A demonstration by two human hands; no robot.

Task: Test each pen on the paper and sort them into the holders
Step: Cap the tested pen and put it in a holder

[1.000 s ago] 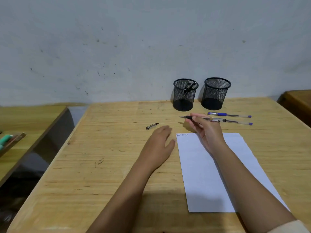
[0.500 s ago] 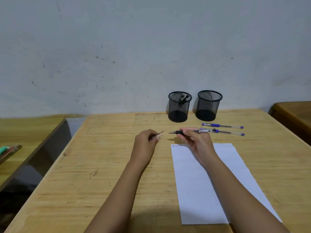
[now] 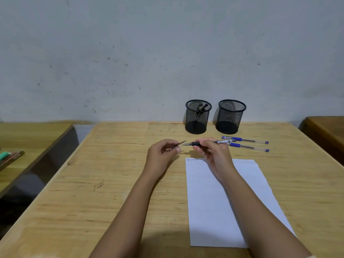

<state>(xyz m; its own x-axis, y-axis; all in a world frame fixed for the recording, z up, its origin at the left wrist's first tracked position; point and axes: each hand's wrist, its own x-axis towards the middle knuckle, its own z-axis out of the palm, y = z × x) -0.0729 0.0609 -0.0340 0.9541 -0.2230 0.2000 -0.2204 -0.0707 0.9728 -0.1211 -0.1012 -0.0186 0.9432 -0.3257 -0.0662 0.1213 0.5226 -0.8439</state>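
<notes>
Cap (image 3: 180, 144) at black pen (image 3: 195, 144) tip, probably recapping.
I see left hand (image 3: 162, 155) fingers pinching the cap, right hand (image 3: 214, 153) fingers wrapped on the black pen, tip just beside cap. Risk: off-axis push, cap slips the thin pinch, drops on the counter (image 3: 121, 164), rolls. 2 blue pens (image 3: 247, 140) lie just beyond right fingers.

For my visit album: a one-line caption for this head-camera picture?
Left hand holds a pen cap close to the tip of the black pen in the right hand.
</notes>
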